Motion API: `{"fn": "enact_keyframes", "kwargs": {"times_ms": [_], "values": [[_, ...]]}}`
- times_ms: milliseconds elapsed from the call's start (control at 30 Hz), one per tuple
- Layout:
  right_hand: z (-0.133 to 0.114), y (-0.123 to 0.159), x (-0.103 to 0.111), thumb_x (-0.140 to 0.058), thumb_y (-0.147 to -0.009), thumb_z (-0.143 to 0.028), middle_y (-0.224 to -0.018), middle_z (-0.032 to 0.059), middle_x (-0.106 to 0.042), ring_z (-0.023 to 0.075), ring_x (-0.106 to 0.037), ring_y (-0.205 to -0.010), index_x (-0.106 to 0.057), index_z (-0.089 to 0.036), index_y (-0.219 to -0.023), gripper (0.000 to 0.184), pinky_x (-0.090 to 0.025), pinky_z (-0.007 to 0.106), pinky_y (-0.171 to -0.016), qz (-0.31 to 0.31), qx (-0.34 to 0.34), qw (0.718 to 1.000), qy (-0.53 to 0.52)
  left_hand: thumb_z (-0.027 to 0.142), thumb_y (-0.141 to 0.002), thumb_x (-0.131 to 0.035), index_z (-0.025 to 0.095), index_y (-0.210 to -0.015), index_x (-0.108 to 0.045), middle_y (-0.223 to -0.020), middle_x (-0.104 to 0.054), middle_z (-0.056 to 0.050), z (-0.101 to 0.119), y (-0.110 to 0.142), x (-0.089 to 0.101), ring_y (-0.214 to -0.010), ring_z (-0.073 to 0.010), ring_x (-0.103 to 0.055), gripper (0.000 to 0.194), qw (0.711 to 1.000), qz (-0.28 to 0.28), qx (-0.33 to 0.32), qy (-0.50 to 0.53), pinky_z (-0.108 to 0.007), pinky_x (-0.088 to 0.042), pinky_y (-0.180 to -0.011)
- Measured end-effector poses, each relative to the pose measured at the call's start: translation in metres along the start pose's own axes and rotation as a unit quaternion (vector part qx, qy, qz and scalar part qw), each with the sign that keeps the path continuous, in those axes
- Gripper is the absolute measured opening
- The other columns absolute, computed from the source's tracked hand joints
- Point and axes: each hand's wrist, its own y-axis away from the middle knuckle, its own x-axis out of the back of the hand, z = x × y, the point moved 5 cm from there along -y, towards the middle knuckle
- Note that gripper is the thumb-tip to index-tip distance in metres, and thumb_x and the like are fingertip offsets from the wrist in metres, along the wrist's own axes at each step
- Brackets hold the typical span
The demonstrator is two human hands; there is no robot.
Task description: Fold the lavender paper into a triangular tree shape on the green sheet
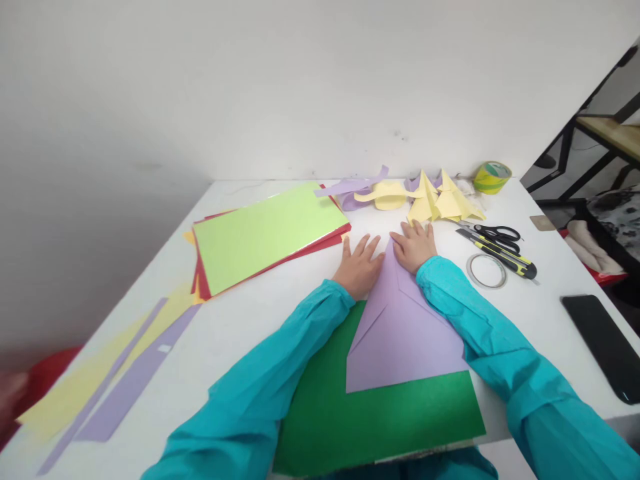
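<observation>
A purple sheet of paper, folded to a point at its far end, lies over a green sheet in front of me. My left hand rests beside the left edge of the point, its fingers spread on the table and its thumb side against the paper. On the other side, my right hand lies flat with fingers apart, touching the tip and the right folded edge. Creases run down both sides of the purple paper. Neither hand grips anything.
A stack of coloured paper sits at the back left, with paper strips nearer. Folded yellow paper shapes, yellow tape, scissors, a utility knife, a tape roll and a phone are on the right.
</observation>
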Motion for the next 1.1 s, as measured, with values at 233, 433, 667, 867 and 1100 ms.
{"fn": "enact_keyframes", "kwargs": {"times_ms": [233, 433, 667, 867, 1100], "values": [[-0.002, 0.004, 0.004, -0.031, -0.093, -0.037, -0.141, 0.0088, -0.046, 0.0347, -0.033, -0.134, -0.054, -0.029, -0.13, 0.044, -0.021, 0.064, -0.106, 0.015, 0.003, 1.0, 0.009, 0.015, -0.088, -0.037, 0.016, -0.108, -0.064, -0.137, -0.048, -0.021, 0.006, 0.021, 0.006, -0.13, -0.0396, -0.041, 0.034, 0.998, 0.032, -0.05, -0.008, -0.074, -0.022, -0.1], [-0.001, 0.006, 0.01, -0.026, -0.093, -0.042, -0.14, -0.0043, -0.048, 0.024, -0.036, -0.134, -0.053, -0.043, -0.126, 0.043, -0.027, 0.054, -0.11, 0.038, -0.024, 0.997, 0.055, 0.014, -0.088, -0.036, 0.017, -0.104, -0.065, -0.132, -0.053, -0.021, 0.003, 0.042, 0.004, -0.124, -0.0419, -0.048, 0.033, 0.989, 0.082, -0.119, -0.038, -0.075, -0.029, -0.094], [-0.001, 0.006, 0.006, -0.025, -0.094, -0.038, -0.144, 0.0044, -0.044, 0.0301, -0.03, -0.137, -0.051, -0.034, -0.132, 0.047, -0.019, 0.058, -0.11, 0.014, -0.011, 1.0, 0.004, 0.012, -0.09, -0.038, 0.013, -0.106, -0.065, -0.135, -0.051, -0.021, 0.017, 0.06, 0.013, -0.126, -0.0399, -0.046, 0.031, 0.99, 0.044, -0.114, -0.076, -0.072, -0.03, -0.098], [0.003, -0.001, -0.003, -0.032, -0.093, -0.038, -0.145, 0.008, -0.041, 0.0333, -0.027, -0.137, -0.051, -0.031, -0.132, 0.044, -0.014, 0.064, -0.107, -0.018, -0.009, 1.0, -0.012, 0.016, -0.092, -0.039, 0.014, -0.108, -0.065, -0.137, -0.049, -0.019, 0.017, 0.07, 0.015, -0.13, -0.0367, -0.041, 0.03, 0.994, 0.033, -0.097, -0.033, -0.069, -0.028, -0.103], [0.002, 0.001, -0.003, -0.032, -0.094, -0.036, -0.145, 0.0096, -0.04, 0.0343, -0.025, -0.137, -0.052, -0.029, -0.133, 0.044, -0.012, 0.062, -0.108, -0.023, -0.021, 0.999, -0.02, 0.02, -0.094, -0.04, 0.014, -0.107, -0.065, -0.138, -0.048, -0.018, 0.02, 0.085, 0.021, -0.131, -0.0352, -0.041, 0.029, 0.995, 0.012, -0.097, -0.007, -0.068, -0.027, -0.105]]}}
